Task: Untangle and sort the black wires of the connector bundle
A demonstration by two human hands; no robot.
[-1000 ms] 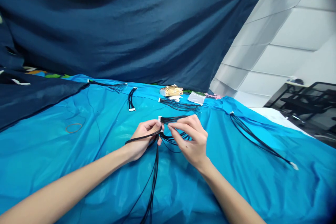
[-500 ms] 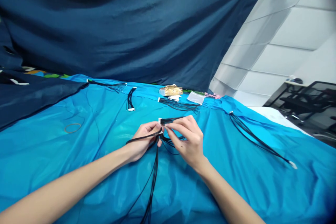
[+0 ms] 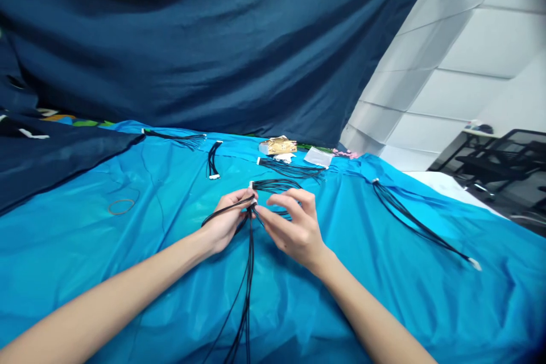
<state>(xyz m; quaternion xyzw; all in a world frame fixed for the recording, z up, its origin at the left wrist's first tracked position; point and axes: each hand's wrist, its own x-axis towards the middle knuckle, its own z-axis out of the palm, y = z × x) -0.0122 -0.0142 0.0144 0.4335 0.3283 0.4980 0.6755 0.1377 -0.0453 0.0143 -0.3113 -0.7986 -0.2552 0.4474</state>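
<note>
Pinching white plug [image 3: 251,185] with black wires [image 3: 250,242] above blue sheet [image 3: 170,307]: fingers of left hand [image 3: 225,220], likely to steady plug; right hand [image 3: 295,230] beside it, fingers parted, thumb contact unclear

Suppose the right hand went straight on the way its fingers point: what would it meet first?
Most likely the black wires held in the left hand, just ahead of the right hand; depth is unclear, so its fingertips may be touching them.
</note>
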